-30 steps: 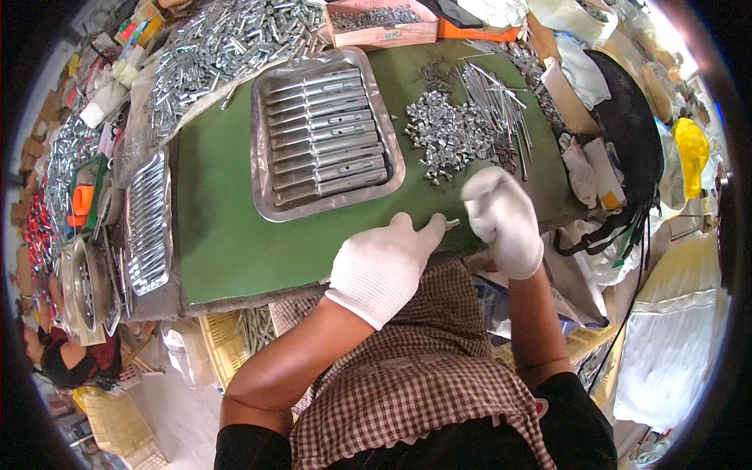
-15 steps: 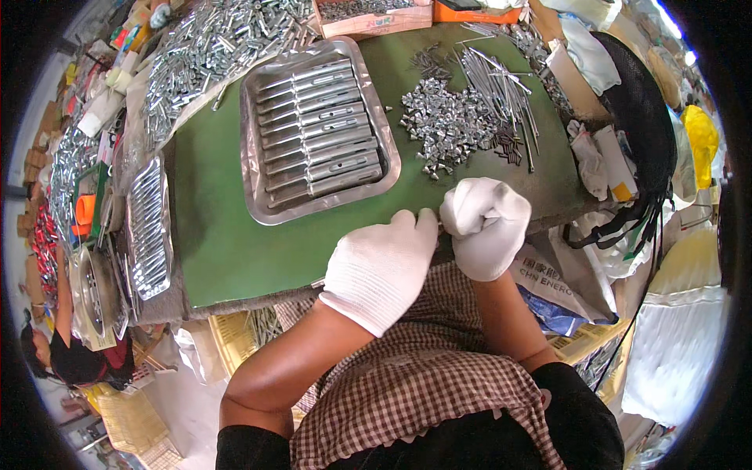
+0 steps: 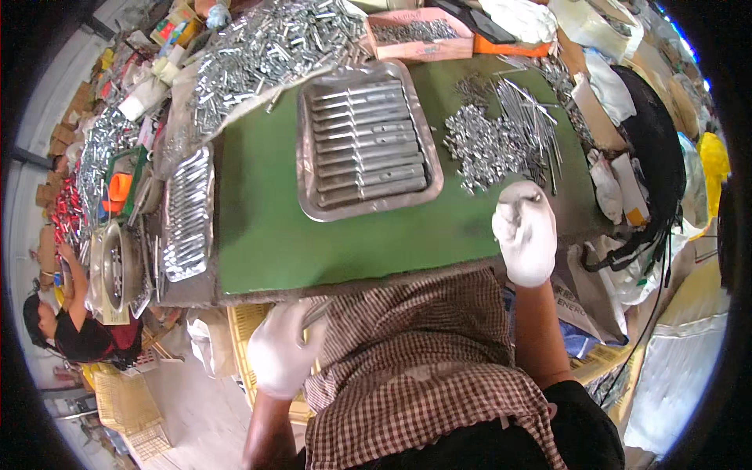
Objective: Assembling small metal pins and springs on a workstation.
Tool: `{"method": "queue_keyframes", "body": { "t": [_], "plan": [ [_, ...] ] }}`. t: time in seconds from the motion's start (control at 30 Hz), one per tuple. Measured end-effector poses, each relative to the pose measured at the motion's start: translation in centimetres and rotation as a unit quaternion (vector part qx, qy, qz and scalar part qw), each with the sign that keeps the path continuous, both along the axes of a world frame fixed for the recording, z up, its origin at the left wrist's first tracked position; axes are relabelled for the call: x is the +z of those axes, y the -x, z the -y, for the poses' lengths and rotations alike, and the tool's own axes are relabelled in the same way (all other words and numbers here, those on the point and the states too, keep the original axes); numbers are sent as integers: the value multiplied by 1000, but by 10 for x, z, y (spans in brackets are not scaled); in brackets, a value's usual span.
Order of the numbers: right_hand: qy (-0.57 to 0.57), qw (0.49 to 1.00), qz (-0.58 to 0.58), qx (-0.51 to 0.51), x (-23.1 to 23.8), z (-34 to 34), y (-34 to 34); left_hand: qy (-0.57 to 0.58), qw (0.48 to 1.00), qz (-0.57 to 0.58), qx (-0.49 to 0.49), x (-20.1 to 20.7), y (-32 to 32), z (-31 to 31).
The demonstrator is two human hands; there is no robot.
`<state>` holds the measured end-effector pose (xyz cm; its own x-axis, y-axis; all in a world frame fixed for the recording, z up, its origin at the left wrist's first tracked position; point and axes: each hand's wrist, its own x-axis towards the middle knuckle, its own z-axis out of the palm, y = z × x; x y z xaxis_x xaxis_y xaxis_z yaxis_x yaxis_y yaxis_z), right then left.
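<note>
Both my hands wear white gloves. My left hand [image 3: 283,351] is down beside my left hip, below the table's front edge, closed on a slim metal piece [image 3: 317,312] that sticks up from it. My right hand [image 3: 525,232] rests on the green table mat [image 3: 266,227] at the near right, fingers curled over small metal bits from the pile of shiny small parts [image 3: 486,149] just beyond it. A steel tray [image 3: 364,141] holding rows of long metal pieces sits mid-mat.
A second tray of parts [image 3: 188,211] lies at the mat's left edge. A large heap of metal pieces [image 3: 266,47] fills the far left, a pink box [image 3: 419,35] the far middle. Thin rods [image 3: 533,117] lie right. Yellow baskets [image 3: 251,345] stand under the table. Another person [image 3: 70,329] sits at left.
My left hand has dropped from the table edge down to my left side with a metal piece. My right hand moved forward toward the parts pile.
</note>
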<state>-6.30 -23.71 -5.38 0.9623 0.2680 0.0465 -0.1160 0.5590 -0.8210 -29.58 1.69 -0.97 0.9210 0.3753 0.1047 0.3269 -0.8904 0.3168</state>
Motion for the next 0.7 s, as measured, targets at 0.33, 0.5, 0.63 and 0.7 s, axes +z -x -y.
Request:
{"method": "queue_keyframes", "body": {
  "t": [0.33, 0.5, 0.63, 0.7],
  "plan": [
    [145, 989, 25, -4, 18, -15, 7, -107, 967, 167, -160, 41, -112, -21],
    [192, 981, 39, -2, 27, -21, 14, -98, 947, 181, -247, 26, -278, -56],
    [189, 981, 36, 8, 23, -17, 18, -48, 980, -6, -195, 5, -343, -64],
    [194, 980, 50, 3, 24, -16, 18, -24, 972, -55, -226, 9, -351, -69]
  ]
}}
